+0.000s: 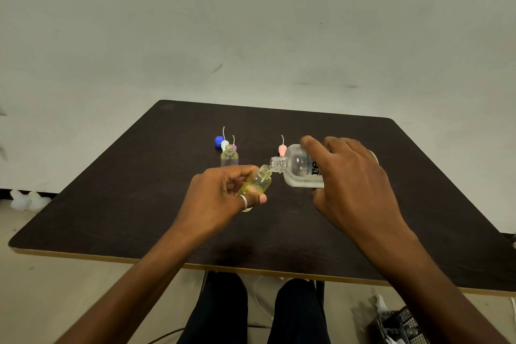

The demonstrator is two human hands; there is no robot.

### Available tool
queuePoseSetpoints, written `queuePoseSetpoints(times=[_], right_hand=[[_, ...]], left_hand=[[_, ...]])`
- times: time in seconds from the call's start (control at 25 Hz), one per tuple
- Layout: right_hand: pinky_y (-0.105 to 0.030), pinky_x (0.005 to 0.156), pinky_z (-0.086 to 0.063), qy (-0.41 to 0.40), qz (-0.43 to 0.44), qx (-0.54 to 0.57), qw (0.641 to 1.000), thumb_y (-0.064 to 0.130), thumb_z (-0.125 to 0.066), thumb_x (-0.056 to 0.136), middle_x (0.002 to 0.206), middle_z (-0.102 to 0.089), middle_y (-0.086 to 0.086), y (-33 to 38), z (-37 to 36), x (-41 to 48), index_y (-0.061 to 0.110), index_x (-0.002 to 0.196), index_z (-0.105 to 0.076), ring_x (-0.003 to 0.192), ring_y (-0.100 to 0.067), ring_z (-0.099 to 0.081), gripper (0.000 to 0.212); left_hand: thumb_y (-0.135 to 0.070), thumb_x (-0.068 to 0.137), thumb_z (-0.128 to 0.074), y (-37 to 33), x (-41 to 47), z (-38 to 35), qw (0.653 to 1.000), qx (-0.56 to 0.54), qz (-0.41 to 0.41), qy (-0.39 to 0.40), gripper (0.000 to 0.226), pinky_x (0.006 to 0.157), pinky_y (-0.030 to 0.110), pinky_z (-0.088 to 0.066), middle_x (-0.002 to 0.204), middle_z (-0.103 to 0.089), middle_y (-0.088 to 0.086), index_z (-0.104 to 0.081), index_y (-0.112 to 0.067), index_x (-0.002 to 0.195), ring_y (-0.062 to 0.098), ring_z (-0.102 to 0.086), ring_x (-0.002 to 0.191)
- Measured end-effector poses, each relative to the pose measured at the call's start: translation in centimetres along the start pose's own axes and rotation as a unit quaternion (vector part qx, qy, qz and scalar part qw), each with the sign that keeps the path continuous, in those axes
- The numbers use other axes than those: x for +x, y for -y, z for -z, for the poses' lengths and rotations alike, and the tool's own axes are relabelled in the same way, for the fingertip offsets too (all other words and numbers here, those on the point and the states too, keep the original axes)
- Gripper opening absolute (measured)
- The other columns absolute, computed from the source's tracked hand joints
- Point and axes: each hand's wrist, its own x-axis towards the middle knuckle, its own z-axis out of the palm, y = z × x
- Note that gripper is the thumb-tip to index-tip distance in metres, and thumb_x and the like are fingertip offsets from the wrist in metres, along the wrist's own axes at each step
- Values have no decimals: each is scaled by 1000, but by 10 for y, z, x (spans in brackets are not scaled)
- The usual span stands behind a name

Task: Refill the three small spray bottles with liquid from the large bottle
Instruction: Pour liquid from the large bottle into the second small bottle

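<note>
My left hand grips a small clear bottle with yellowish liquid, tilted with its open neck up and to the right. My right hand holds the large clear bottle on its side, its open threaded mouth touching the small bottle's neck. Another small open bottle stands upright on the table behind my left hand. Behind it lie a blue cap, a white spray top and a purple spray top with thin tubes. A pink spray top lies behind the large bottle.
The dark wooden table stands against a pale wall. My legs show under its near edge. A black wire basket sits on the floor at the lower right. White objects lie on the floor at the left.
</note>
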Motion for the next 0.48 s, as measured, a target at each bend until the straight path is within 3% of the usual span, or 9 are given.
queuePoseSetpoints(times=[0.48], right_hand=[[-41,81,-52,-2,2,-8,1000,21,-83,65,108,-65,-8,1,2,0,22,132,-51,104,-30,-60,75]], left_hand=[[-27,71,-84,1,0,0,1000,2,9,-8,50,72,-3,-41,83,-63,-36,-56,-57,99,-19,-61,88]])
